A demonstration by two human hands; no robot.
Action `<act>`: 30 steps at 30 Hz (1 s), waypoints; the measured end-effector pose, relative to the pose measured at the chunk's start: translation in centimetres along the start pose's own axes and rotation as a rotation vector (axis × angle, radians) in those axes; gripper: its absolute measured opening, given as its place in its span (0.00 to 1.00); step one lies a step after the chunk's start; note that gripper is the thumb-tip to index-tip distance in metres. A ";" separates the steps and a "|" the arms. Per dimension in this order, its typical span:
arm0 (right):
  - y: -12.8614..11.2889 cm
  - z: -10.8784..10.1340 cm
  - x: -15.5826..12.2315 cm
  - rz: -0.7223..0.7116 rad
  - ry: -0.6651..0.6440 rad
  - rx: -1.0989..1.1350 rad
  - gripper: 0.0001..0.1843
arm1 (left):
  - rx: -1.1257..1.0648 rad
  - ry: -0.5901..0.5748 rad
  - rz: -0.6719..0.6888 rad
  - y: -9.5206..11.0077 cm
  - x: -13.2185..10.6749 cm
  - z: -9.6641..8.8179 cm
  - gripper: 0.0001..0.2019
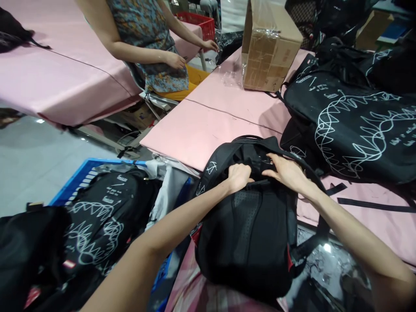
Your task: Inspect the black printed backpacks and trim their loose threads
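A black backpack (250, 234) lies back-side up on the near edge of the pink table (208, 125), its mesh padding facing me. My left hand (238, 177) is curled into a grip on the top of the backpack near the handle. My right hand (286, 171) rests on the same top edge, fingers pressed against the fabric and pinching it near the zipper. The shoulder straps (227, 151) arch over the far side of the bag.
More black backpacks with white scribble prints lie at right (354, 125) and in a blue crate (78, 177) at lower left. A cardboard box (269, 45) stands at the back. Another person (146, 39) sits at the neighbouring pink table, next to a red basket (199, 21).
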State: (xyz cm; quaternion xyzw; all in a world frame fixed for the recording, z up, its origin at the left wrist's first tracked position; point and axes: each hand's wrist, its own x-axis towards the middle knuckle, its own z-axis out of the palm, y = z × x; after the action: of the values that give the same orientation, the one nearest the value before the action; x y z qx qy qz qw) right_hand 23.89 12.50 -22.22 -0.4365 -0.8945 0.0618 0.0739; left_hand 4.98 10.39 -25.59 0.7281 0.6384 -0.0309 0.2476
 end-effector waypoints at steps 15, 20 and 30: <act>0.8 1.6 2.0 -0.390 -0.145 -0.136 0.06 | -0.131 0.072 -0.055 0.1 0.0 2.4 0.11; 0.0 1.9 3.0 -0.480 -0.148 -0.241 0.08 | -0.102 0.090 -0.097 0.3 -0.2 2.5 0.12; -0.2 1.8 3.4 -0.466 -0.201 -0.192 0.09 | -0.120 0.033 -0.114 0.2 -0.4 2.4 0.13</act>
State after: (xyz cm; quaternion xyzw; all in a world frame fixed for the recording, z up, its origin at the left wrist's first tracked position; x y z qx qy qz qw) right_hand 21.35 14.97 -23.74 -0.2155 -0.9755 0.0013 -0.0448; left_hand 5.78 9.05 -27.52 0.6747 0.6836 0.0052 0.2783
